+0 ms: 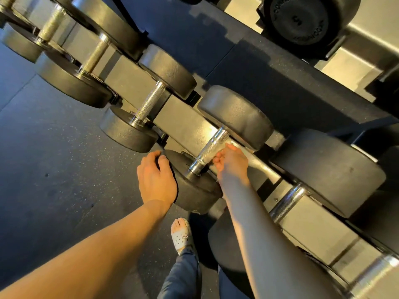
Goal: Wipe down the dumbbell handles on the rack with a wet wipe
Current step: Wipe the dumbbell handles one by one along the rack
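Observation:
A dumbbell lies on the rack (183, 121) with a knurled chrome handle (204, 155) between two black heads. My left hand (155, 178) grips the rim of its near head (194, 190), fingers curled over the edge. My right hand (232, 162) is at the handle's right side, its fingertips curled against the metal and pressing a pale wet wipe (217, 147) onto it. Most of the wipe is hidden by my fingers. The far head (237, 115) sits against the rack's back.
More dumbbells lie in the same row: handles to the left (151, 102) (95, 55) and to the right (287, 201). An upper shelf holds another black dumbbell (302, 20). My foot in a white clog (181, 234) stands on dark rubber floor (54, 158).

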Motion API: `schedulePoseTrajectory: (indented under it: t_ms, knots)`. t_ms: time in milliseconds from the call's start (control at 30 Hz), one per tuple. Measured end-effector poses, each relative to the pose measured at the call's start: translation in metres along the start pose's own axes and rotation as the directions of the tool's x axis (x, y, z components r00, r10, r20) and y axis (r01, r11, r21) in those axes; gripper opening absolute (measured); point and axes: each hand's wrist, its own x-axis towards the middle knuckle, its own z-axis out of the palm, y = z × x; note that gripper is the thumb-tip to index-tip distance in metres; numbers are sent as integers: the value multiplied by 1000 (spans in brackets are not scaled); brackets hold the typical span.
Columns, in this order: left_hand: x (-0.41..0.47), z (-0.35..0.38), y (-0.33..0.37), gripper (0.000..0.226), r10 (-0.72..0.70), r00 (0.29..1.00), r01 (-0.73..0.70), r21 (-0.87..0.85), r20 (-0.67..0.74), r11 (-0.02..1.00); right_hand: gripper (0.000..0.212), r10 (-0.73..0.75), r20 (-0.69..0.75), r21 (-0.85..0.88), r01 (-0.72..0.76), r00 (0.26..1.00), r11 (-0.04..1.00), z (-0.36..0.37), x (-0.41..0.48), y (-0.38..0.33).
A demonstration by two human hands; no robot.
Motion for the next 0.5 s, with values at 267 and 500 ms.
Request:
schedulePoseTrajectory:
  t_ms: [267, 500]
  knots:
    - [2, 0, -3, 45, 12, 1000, -12, 3, -1, 1000, 32, 131, 208, -404, -37, 969, 914, -14, -1, 19]
    - [2, 1, -2, 46, 10, 1000, -10, -16, -12, 1000, 33, -3, 228, -100, 27, 974, 995, -10, 11, -12]
